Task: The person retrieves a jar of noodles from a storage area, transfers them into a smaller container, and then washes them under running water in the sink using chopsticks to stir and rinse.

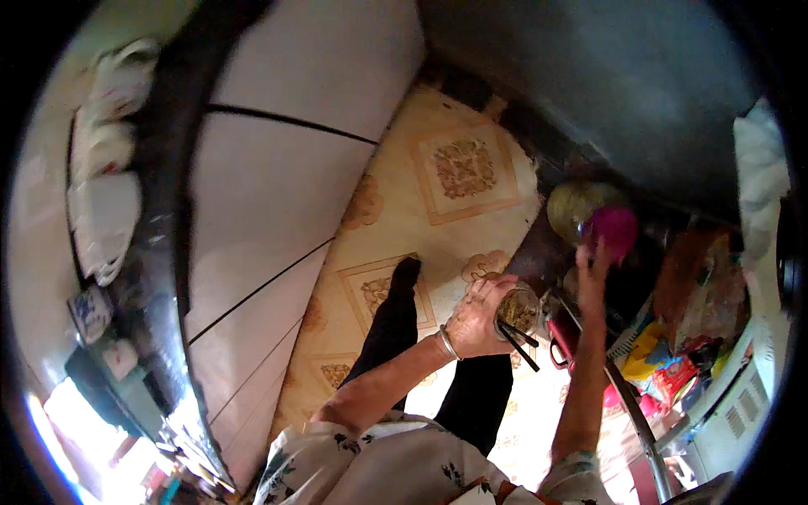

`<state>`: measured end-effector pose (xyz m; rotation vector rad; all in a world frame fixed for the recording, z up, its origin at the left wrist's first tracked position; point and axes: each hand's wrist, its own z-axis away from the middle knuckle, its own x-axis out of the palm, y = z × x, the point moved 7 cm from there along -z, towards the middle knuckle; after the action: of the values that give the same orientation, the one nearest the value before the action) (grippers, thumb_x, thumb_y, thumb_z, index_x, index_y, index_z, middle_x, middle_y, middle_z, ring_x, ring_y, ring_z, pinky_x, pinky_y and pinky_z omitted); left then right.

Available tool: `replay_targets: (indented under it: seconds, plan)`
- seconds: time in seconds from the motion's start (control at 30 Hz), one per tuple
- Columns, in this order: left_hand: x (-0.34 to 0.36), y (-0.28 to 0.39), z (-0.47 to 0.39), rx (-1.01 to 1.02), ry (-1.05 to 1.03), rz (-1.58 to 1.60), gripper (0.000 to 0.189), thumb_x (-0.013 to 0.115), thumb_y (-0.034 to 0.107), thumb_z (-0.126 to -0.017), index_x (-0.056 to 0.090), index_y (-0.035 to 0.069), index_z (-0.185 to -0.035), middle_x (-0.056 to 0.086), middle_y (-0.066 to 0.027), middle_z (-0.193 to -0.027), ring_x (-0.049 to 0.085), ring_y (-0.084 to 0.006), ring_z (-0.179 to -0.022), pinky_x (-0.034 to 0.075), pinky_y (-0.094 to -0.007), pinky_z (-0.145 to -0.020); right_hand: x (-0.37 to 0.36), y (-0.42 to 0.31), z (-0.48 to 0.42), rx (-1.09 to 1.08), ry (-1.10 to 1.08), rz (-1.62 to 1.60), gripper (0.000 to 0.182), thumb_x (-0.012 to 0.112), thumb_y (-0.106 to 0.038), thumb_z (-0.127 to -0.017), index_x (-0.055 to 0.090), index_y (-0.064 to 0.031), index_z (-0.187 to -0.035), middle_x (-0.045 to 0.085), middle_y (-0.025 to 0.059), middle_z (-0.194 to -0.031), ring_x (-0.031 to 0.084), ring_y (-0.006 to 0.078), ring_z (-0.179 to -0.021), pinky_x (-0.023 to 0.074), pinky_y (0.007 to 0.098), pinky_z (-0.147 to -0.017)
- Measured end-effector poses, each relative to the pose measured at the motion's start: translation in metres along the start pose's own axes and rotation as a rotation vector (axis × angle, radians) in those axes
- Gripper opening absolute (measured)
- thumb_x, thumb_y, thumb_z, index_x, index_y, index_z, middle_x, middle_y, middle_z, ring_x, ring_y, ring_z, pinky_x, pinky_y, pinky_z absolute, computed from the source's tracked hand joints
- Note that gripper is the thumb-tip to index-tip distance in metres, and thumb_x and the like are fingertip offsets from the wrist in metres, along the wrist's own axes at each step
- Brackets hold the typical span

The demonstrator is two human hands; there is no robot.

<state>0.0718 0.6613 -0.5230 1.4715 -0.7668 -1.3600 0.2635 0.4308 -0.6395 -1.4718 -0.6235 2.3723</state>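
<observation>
My left hand (483,315) grips a clear jar (535,302) from its left side. Brown, lumpy contents (516,310) show through its open top. A pair of dark sticks, probably chopsticks (521,346), leans out over the rim. Farther out to the right, my right hand (592,259) is blurred, its fingers against the lower left edge of a round magenta object (611,232). Whether they grip it cannot be told. Behind that object is a rounded, yellowish thing (566,208), partly covered and too dim to name.
Pale cabinet fronts (265,189) line the left, below a dark, shiny counter edge (180,252). Patterned flooring (391,214) lies underfoot. At right are a metal rail (641,413), a red-handled item (560,344), colourful plastic packets (663,369) and a pale vented appliance (735,410).
</observation>
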Motion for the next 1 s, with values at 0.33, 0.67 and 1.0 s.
replay_targets:
  seconds: [0.33, 0.67, 1.0]
  plan:
    - [-0.161, 0.165, 0.091, 0.084, 0.18, 0.046, 0.099, 0.091, 0.039, -0.055, 0.044, 0.002, -0.135, 0.05, -0.0192, -0.139, 0.049, -0.0401, -0.125, 0.04, -0.0485, -0.106, 0.008, -0.209, 0.288, 0.37, -0.879, -1.372, 0.049, 0.04, -0.034, -0.107, 0.039, -0.0065, -0.147, 0.049, 0.0103, -0.146, 0.048, 0.0252, -0.133, 0.0386, 0.0451, -0.114]
    - [-0.209, 0.316, 0.265, 0.09, 0.675, -0.143, 0.11, 0.092, 0.046, -0.06, 0.034, 0.001, -0.141, 0.032, -0.0257, -0.148, 0.034, -0.0416, -0.138, 0.034, -0.0493, -0.113, -0.055, -0.308, 0.394, -0.009, -1.526, -1.026, 0.057, 0.055, -0.042, -0.098, 0.043, -0.0113, -0.144, 0.055, 0.0072, -0.14, 0.06, 0.0238, -0.118, 0.0548, 0.0388, -0.094]
    - [-0.208, 0.346, 0.52, -0.105, 1.045, 0.054, 0.112, 0.095, 0.041, -0.06, 0.035, 0.001, -0.145, 0.04, -0.016, -0.139, 0.041, -0.0303, -0.134, 0.035, -0.041, -0.114, -0.043, -0.348, 0.583, -0.237, -1.703, -0.383, 0.057, 0.054, -0.054, -0.098, 0.051, -0.0149, -0.139, 0.062, 0.004, -0.129, 0.063, 0.0185, -0.11, 0.0544, 0.0392, -0.092]
